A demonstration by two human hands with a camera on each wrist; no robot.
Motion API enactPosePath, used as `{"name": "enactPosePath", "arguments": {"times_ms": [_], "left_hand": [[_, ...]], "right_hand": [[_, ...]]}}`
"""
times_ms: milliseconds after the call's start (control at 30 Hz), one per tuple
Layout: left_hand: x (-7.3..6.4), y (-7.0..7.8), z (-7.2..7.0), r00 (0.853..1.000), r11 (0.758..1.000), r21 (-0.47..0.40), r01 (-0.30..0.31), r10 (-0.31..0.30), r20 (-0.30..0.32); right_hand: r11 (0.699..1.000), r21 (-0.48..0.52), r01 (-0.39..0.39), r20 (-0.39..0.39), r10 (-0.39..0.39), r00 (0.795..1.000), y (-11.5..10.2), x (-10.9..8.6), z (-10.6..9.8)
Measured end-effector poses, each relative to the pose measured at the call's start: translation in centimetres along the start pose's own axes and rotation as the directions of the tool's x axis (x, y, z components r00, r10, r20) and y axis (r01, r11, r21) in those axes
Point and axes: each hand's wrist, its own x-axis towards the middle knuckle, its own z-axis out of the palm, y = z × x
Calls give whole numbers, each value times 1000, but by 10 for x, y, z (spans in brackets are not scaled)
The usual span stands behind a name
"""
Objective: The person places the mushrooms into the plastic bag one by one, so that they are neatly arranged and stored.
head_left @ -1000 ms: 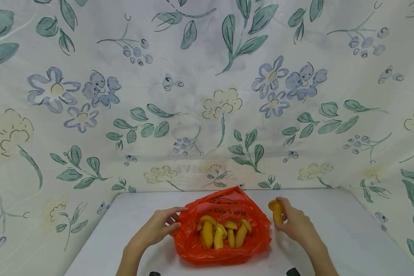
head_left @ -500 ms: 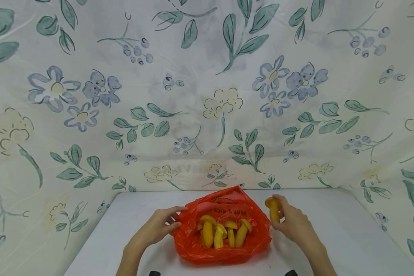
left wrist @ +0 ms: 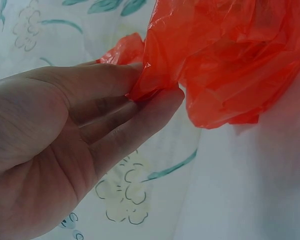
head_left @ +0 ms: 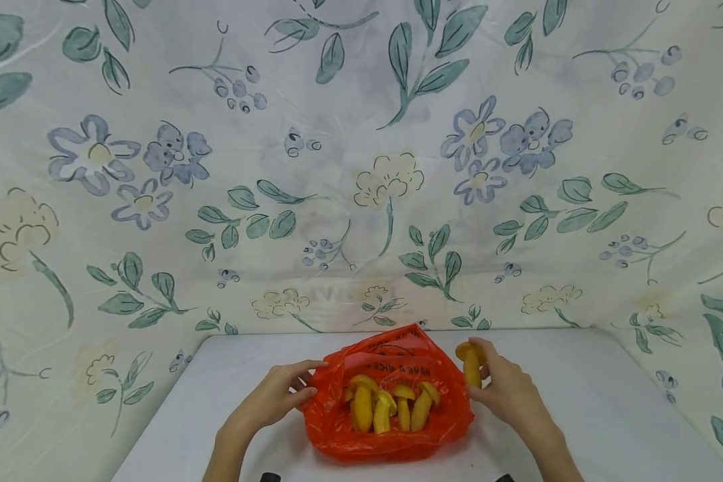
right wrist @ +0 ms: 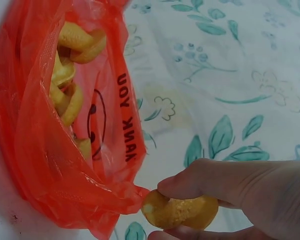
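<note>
A red plastic bag [head_left: 385,450] lies on the table with its mouth spread toward me, several yellow-brown mushrooms [head_left: 363,410] inside it. At its left side my left hand [head_left: 274,396] holds the rim; in the left wrist view the thin plastic [left wrist: 155,75] runs between the fingers. Just beyond the bag's right edge, my right hand [head_left: 511,389] pinches one mushroom [head_left: 471,367] between thumb and fingers, cap up and stem down. The right wrist view shows this mushroom [right wrist: 177,212] close to the bag's edge, partly covered by the thumb.
The white table [head_left: 626,415] reaches back to a hanging cloth [head_left: 391,221] printed with leaves and flowers, which also encloses the sides. Two small dark objects, including one at the left [head_left: 270,477], show at the bottom edge of the head view.
My right hand has moved a little left with the mushroom, bringing it nearer the bag's right edge. The left hand and the bag have stayed in place.
</note>
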Motion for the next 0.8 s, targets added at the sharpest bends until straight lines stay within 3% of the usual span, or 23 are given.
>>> {"name": "enactPosePath", "arguments": {"times_ms": [800], "left_hand": [[1,0,0,1000,1000,-4,23,-23,7]], "right_hand": [[997,74,22,-4,-22,1000,-14,-2,8]]}}
